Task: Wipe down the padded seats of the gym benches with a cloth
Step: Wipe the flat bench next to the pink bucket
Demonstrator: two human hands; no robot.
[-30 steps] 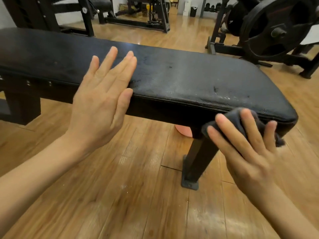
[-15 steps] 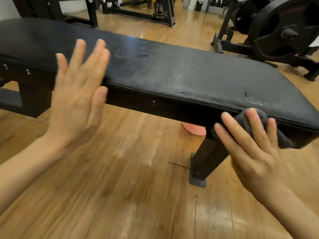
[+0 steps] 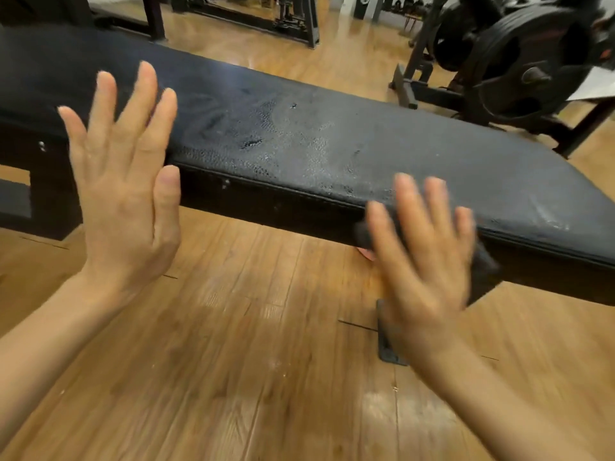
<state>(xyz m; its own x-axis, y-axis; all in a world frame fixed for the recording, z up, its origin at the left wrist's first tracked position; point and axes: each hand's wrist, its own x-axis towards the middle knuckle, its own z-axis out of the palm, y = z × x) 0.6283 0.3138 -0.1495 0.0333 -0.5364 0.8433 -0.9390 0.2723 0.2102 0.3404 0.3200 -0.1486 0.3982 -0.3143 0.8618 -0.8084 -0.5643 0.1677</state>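
A long black padded bench seat runs across the view from upper left to right, its top streaked with damp patches. My right hand presses a dark grey cloth flat against the seat's near side edge, fingers spread over it; the hand is blurred and most of the cloth is hidden under it. My left hand hovers in front of the bench's near edge at the left, palm down, fingers apart, holding nothing.
Wooden floor lies below. The bench's black leg foot stands under my right hand, with a pink round object beside it. A rack with black weight plates stands at the back right, and more black frames at the back.
My right hand has slid the cloth leftward along the seat's near edge. My left hand stays open in front of the bench. The view has shifted along the bench.
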